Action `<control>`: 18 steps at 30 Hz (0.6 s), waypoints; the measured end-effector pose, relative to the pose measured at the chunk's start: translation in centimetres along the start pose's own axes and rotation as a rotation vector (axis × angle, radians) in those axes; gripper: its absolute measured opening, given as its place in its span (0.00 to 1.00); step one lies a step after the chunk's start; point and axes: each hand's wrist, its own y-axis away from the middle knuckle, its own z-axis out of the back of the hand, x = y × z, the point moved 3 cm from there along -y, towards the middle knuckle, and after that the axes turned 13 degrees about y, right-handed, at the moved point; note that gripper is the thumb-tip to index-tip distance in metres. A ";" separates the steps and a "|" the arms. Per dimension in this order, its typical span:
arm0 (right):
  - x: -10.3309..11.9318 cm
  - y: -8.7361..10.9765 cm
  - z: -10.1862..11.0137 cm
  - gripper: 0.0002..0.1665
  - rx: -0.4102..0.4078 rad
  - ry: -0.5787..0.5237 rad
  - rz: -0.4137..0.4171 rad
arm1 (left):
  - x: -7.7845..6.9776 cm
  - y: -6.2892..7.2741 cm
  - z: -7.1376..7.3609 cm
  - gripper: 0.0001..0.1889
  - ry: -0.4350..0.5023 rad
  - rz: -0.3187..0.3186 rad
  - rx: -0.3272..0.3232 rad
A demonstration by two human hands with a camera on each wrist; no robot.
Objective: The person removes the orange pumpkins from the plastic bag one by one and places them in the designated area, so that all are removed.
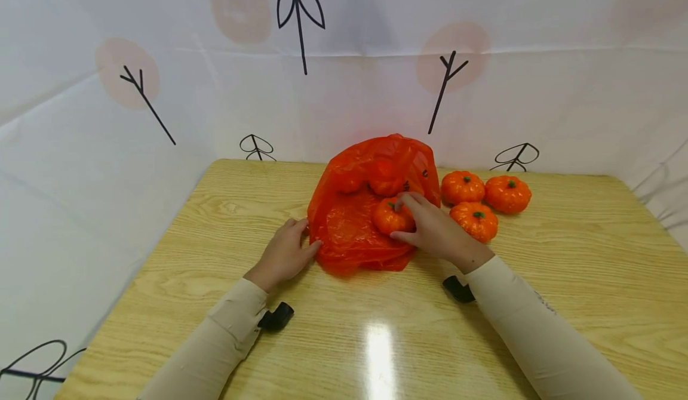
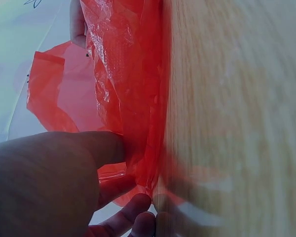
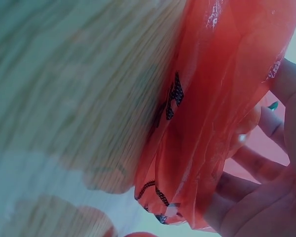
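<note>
A red plastic bag (image 1: 344, 227) lies on its side, its mouth facing me. Inside, my right hand (image 1: 432, 227) has its fingers and thumb round a small orange pumpkin (image 1: 384, 218) with a green stem. More pumpkins (image 1: 386, 184) show toward the back of the bag, partly behind its film. At the bag's left edge, my left hand (image 1: 287, 254) touches the film with thumb and fingers spread apart. In the left wrist view one finger shows red through the film (image 2: 133, 98). The right wrist view shows the held pumpkin (image 3: 246, 126) mostly hidden behind the bag's side.
Just right of the bag, three more orange pumpkins (image 1: 507, 194) sit close together on the wooden table (image 1: 580, 257). A white cloth (image 1: 365, 101) with black plant drawings hangs behind the table. Black wrist-worn pieces (image 1: 276, 316) stick out by both sleeves.
</note>
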 end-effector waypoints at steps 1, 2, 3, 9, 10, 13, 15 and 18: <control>0.0 0.0 0.0 0.29 0.000 0.000 0.002 | 0.0 0.0 0.0 0.22 0.001 0.002 0.002; 0.1 0.0 0.0 0.29 -0.002 0.002 0.004 | 0.0 0.0 0.0 0.22 0.002 0.003 0.003; 0.1 0.1 0.0 0.29 -0.001 0.002 0.005 | 0.0 0.0 0.0 0.23 0.003 0.005 0.005; 0.3 0.2 0.2 0.31 -0.020 0.021 0.001 | 0.1 0.1 0.1 0.23 -0.003 0.009 0.004; 0.4 0.3 0.2 0.32 -0.028 0.026 0.002 | 0.2 0.1 0.1 0.23 -0.002 0.007 0.001; 0.4 0.7 0.5 0.36 -0.051 0.021 -0.002 | 0.2 0.1 0.1 0.22 0.003 -0.003 -0.003; 0.4 0.9 0.7 0.39 -0.070 0.008 -0.002 | 0.1 0.1 0.0 0.22 0.003 -0.009 -0.004; 0.4 1.3 1.0 0.43 -0.099 -0.007 0.007 | 0.1 0.1 0.0 0.21 0.004 -0.007 -0.001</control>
